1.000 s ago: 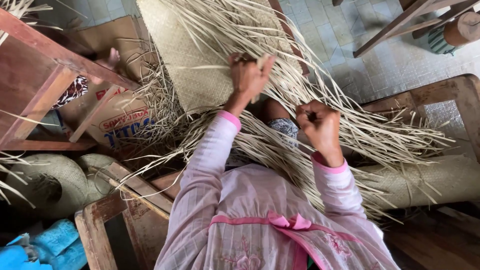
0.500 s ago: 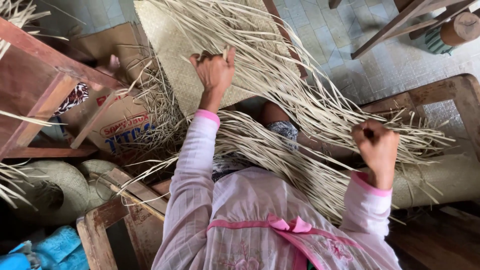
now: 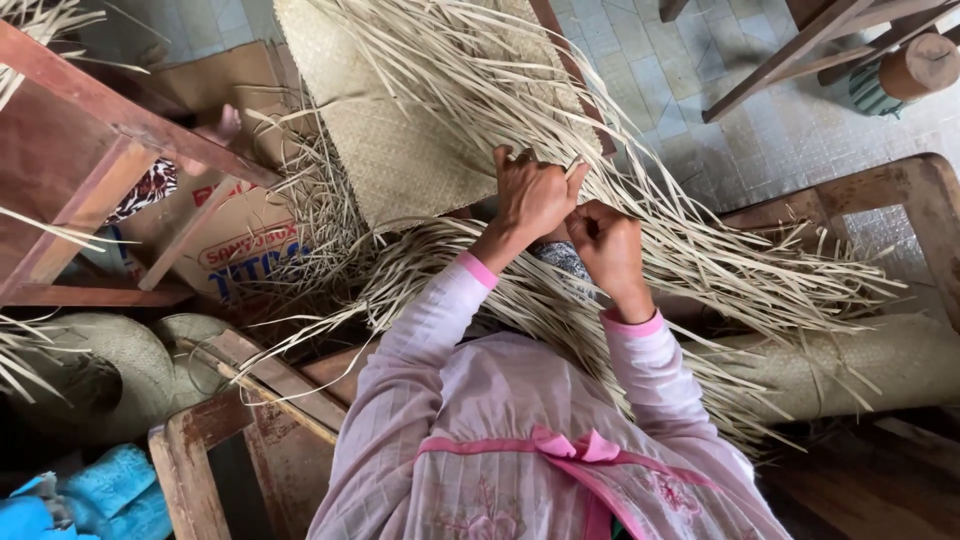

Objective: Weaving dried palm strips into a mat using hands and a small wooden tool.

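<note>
The loose pale straw strips [image 3: 700,250] fan out from the edge of the woven mat [image 3: 400,150] and lie under both my hands, their long axis running from the mat's edge down toward my right. My left hand [image 3: 530,195] sits nearer the mat, fingers [image 3: 505,160] curled narrow over a few strips at the woven edge. My right hand [image 3: 608,245] touches it on the side away from the mat, closed in a fist; I cannot tell for sure what it grips, though strips pass beneath it. Beyond the mat's far side lies a cardboard box [image 3: 235,250] under a reddish wooden frame [image 3: 100,130]. A rolled mat [image 3: 850,365] rests past the strips' tips, a tiled floor [image 3: 700,80] above.
</note>
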